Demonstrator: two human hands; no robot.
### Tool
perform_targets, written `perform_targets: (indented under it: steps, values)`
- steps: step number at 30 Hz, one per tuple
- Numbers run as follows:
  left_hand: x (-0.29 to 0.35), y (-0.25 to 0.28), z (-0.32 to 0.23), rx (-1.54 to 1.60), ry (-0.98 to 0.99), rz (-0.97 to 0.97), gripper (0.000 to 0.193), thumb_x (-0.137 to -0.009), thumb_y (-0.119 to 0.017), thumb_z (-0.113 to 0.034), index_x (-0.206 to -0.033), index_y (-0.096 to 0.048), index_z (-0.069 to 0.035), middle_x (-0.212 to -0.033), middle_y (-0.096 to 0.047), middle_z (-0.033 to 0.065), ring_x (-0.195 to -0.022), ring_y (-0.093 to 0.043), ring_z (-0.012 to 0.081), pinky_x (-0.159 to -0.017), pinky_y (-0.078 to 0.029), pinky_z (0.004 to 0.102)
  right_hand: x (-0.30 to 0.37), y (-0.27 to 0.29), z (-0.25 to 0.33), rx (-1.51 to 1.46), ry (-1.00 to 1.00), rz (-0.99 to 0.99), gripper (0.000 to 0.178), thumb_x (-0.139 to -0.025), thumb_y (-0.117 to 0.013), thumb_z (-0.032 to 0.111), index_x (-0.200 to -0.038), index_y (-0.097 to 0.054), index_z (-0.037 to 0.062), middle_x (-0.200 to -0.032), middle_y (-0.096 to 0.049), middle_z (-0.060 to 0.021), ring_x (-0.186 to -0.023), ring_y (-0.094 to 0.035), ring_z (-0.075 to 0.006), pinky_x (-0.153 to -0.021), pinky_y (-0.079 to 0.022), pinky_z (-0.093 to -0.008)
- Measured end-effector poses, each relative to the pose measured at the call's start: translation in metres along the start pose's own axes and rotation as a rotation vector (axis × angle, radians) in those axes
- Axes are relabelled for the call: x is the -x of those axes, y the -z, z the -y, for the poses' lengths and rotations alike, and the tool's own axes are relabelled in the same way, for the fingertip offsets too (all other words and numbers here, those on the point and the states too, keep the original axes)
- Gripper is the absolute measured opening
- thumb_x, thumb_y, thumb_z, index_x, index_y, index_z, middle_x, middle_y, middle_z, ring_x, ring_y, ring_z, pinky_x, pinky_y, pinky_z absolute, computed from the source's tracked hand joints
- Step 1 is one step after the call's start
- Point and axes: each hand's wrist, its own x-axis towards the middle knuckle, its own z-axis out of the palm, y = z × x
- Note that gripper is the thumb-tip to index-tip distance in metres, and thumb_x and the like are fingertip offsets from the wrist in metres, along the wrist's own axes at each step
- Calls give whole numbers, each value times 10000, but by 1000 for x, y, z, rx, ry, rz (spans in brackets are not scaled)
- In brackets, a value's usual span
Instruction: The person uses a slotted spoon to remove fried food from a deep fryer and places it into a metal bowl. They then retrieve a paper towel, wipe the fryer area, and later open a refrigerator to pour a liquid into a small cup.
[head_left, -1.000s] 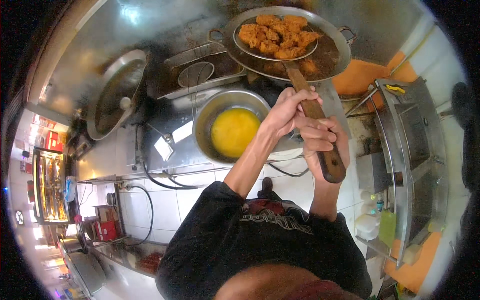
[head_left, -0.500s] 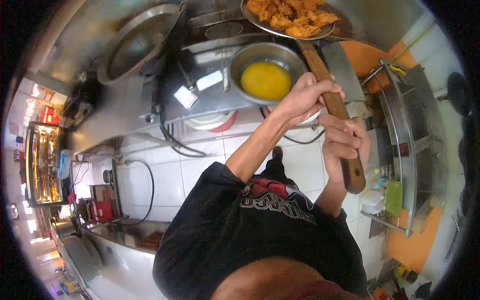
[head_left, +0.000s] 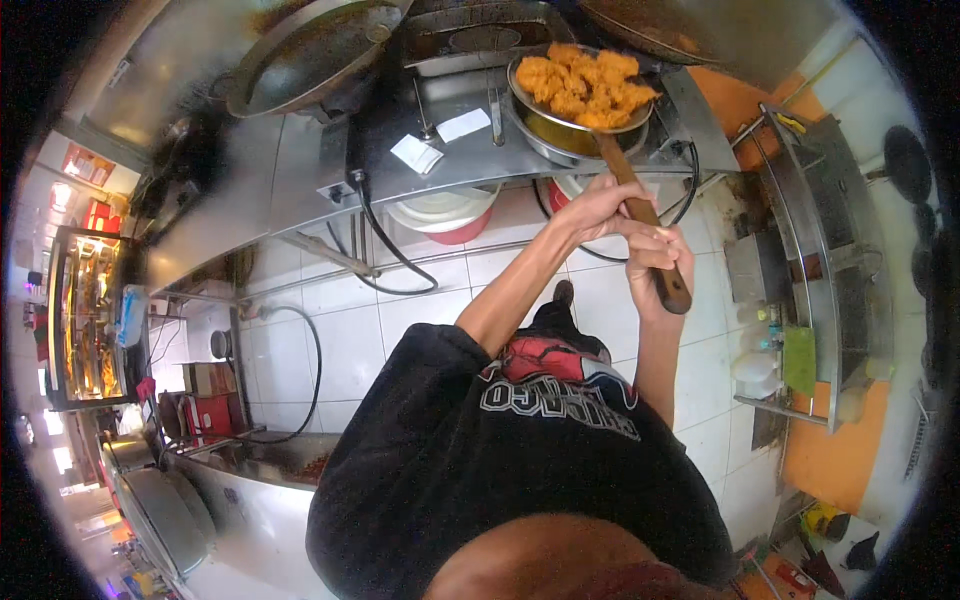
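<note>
Two hands hold one skimmer (head_left: 637, 124) by its wooden handle (head_left: 614, 158): the left hand (head_left: 606, 206) farther along, the right hand (head_left: 660, 258) nearer its end, each grip wrapped around the wood. One heap of fried pieces (head_left: 585, 85), overlapping too much to count, lies on the skimmer, above one steel bowl (head_left: 556, 153) at the table's (head_left: 375, 135) right; contact with the rim cannot be told. Two white slips (head_left: 416, 154) lie left of it. Half a second ago, the skimmer was beyond the bowl; now it covers most of the yellow liquid (head_left: 552, 130).
</note>
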Motion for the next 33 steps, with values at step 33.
perform_targets:
  steps: [33]
  values:
    - [453,195,184,589,-239,-1703,476,-807,-585,-413,-1229,-460,-230,-1150,-539,23,-909,-487,186,-728,-392,300,-458,285,92,2846,398,-949,267,-819,-518,191,-988,-573,-7,-897,-643,-176,-837,-636,-331,-747,-506,-428]
